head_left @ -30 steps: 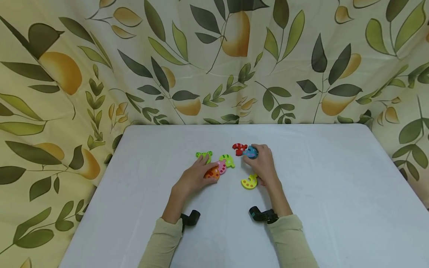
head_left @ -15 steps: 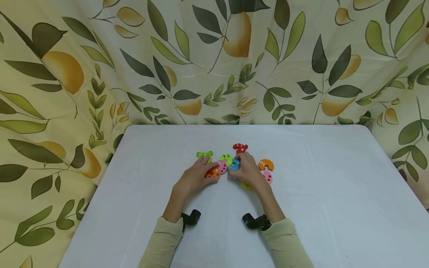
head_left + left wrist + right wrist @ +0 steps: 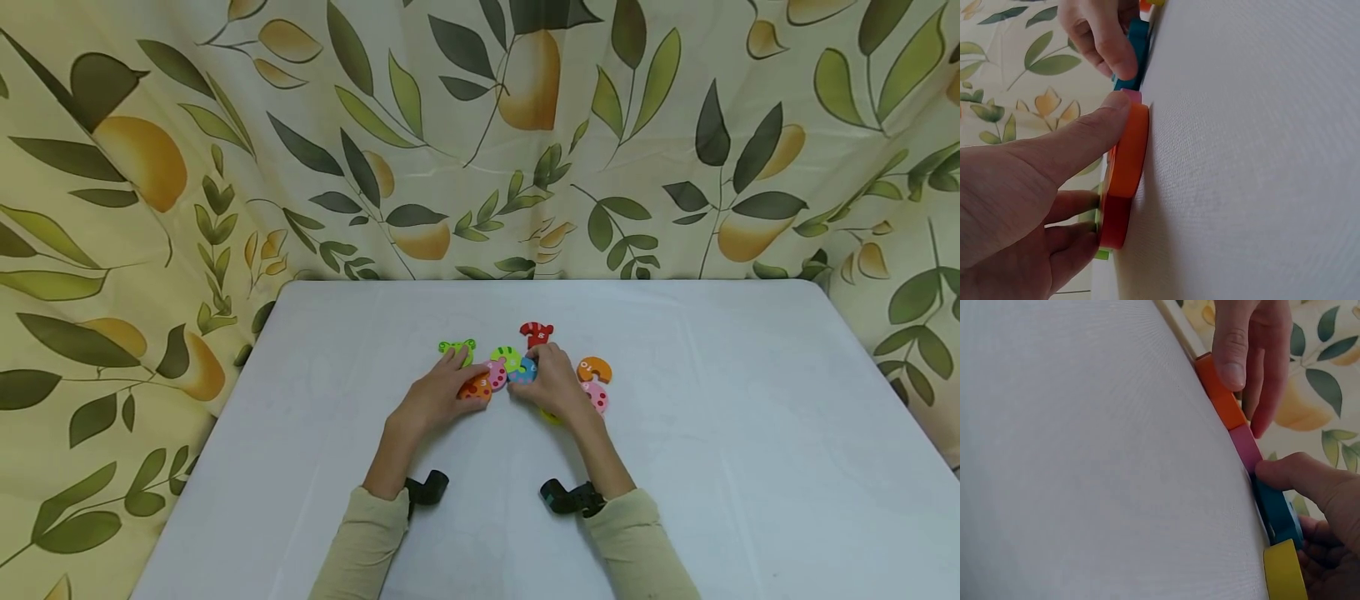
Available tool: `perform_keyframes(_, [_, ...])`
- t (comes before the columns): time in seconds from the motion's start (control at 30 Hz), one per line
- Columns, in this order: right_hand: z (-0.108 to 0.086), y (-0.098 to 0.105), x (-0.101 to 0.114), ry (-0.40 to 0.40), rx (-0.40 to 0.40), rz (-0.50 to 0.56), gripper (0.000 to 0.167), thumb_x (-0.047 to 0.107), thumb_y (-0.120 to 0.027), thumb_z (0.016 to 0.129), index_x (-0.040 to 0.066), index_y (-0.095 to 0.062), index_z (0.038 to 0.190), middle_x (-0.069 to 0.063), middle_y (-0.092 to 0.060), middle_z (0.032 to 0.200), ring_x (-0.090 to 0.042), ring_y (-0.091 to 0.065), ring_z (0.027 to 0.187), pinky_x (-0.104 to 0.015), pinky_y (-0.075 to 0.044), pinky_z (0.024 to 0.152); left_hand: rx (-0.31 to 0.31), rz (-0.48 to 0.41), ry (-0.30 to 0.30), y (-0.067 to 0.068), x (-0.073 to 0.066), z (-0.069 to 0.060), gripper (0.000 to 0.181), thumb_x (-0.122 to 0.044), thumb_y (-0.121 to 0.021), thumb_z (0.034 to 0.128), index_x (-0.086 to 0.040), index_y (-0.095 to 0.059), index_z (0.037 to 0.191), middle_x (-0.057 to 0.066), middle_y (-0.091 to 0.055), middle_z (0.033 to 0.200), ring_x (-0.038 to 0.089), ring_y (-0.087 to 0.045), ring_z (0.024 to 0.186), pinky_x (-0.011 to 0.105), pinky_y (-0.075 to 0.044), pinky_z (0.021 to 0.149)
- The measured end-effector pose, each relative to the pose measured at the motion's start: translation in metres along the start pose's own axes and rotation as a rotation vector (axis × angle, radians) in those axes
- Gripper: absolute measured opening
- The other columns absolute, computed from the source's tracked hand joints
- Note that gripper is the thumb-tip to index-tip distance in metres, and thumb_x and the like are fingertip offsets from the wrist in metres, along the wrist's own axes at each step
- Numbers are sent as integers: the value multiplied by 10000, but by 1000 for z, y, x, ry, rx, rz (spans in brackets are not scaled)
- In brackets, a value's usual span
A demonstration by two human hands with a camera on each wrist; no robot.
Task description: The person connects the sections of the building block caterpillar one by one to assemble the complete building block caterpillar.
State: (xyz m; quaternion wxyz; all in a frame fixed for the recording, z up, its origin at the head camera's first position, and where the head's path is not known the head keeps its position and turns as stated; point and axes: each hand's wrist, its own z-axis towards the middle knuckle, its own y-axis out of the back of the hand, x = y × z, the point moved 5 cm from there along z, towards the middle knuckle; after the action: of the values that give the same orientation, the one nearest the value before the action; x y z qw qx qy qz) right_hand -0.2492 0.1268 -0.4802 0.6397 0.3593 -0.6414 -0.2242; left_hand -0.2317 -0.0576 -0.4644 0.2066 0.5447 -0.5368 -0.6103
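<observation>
My left hand (image 3: 426,404) holds an orange piece (image 3: 476,388) between thumb and fingers; in the left wrist view its thumb lies against the orange edge (image 3: 1130,150). Touching that piece is a pink spotted piece (image 3: 496,375), followed by a light green striped piece (image 3: 507,358). My right hand (image 3: 562,385) pinches a blue piece (image 3: 522,372) against the green one. In the right wrist view the thumb presses the near side of the blue piece (image 3: 1275,509). A green piece (image 3: 457,346) lies partly beneath my left fingers.
Behind my right hand lies a red striped piece (image 3: 537,333). An orange arch (image 3: 595,369) and a pink spotted piece (image 3: 596,396) are to its right. A yellow piece (image 3: 551,417) is mostly hidden under the right hand. A leaf-patterned curtain (image 3: 480,208) hangs behind the white table (image 3: 480,533).
My right hand has carried the blue piece left and nearer, from beside the red piece to the green striped one; over the last half second it hardly moved. My left hand stays in place.
</observation>
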Motion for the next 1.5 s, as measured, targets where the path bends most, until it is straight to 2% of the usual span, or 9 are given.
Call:
perform_keyframes(0.57, [1, 2, -4, 8, -21, -24, 609, 336, -800, 782, -28, -555, 1204, -176, -555, 1119, -273, -504, 981, -391, -503, 870, -18, -10, -5, 0, -2, 2, 608, -408, -684, 878, -249, -491, 1433, 94, -258, 1609, 326, -183, 1507, 611, -382, 1070])
perform_keyframes(0.77, [0, 2, -5, -8, -14, -29, 604, 351, -799, 784, -21, -577, 1205, -168, -553, 1110, -270, -503, 986, -396, -502, 881, -8, -2, -4, -1, -3, 2, 608, -411, -681, 880, -250, -489, 1434, 100, -261, 1608, 327, -180, 1508, 609, -380, 1074])
perform_keyframes(0.9, [-1, 4, -6, -2, 39, -22, 626, 381, -781, 802, -17, -573, 1237, -162, -540, 1141, -264, -509, 1003, -405, -499, 913, -1, 0, 2, -1, -2, 2, 606, -419, -675, 882, -257, -487, 1435, 92, -254, 1611, 323, -174, 1510, 608, -375, 1078])
perform_keyframes(1.03, [-3, 13, -11, 25, 118, 37, 613, 356, -750, 840, -2, -557, 1298, -145, -577, 1154, -248, -536, 1018, -399, -502, 927, 0, -1, 11, -2, -2, 2, 607, -424, -672, 883, -262, -484, 1437, 86, -254, 1612, 316, -170, 1513, 603, -364, 1090])
perform_keyframes(1.13, [-4, 25, -17, 21, 108, 91, 543, 306, -702, 888, 10, -549, 1317, -137, -637, 1117, -253, -581, 1013, -398, -527, 902, -5, -7, 10, -2, -4, 1, 608, -409, -670, 886, -249, -480, 1441, 72, -278, 1606, 297, -190, 1511, 596, -357, 1100])
perform_keyframes(1.23, [-4, 38, -24, -14, 16, 118, 477, 281, -629, 942, 28, -531, 1335, -146, -657, 1101, -284, -622, 1024, -418, -539, 897, 2, -13, -26, -3, -9, -1, 567, -346, -661, 907, -220, -492, 1433, 39, -308, 1596, 256, -224, 1504, 557, -355, 1120])
perform_keyframes(1.33, [-3, 47, -31, -48, -70, 139, 462, 275, -569, 975, 43, -498, 1368, -163, -642, 1126, -307, -637, 1050, -442, -533, 916, -2, 10, -100, -4, -17, -3, 493, -266, -649, 925, -210, -534, 1401, 4, -357, 1573, 215, -288, 1480, 489, -376, 1128])
perform_keyframes(1.43, [-3, 51, -36, -68, -96, 149, 448, 266, -544, 986, 56, -493, 1379, -173, -636, 1139, -312, -639, 1050, -455, -522, 937, -38, 41, -186, -5, -24, -4, 419, -207, -639, 934, -215, -585, 1350, -15, -423, 1533, 191, -366, 1441, 426, -405, 1117])
perform_keyframes(1.5, [-3, 52, -38, -75, -95, 142, 434, 268, -534, 992, 60, -505, 1373, -171, -639, 1140, -303, -639, 1037, -451, -523, 941, -57, 55, -216, -7, -27, -3, 408, -194, -629, 941, -219, -586, 1346, -18, -439, 1522, 181, -390, 1425, 397, -411, 1114])
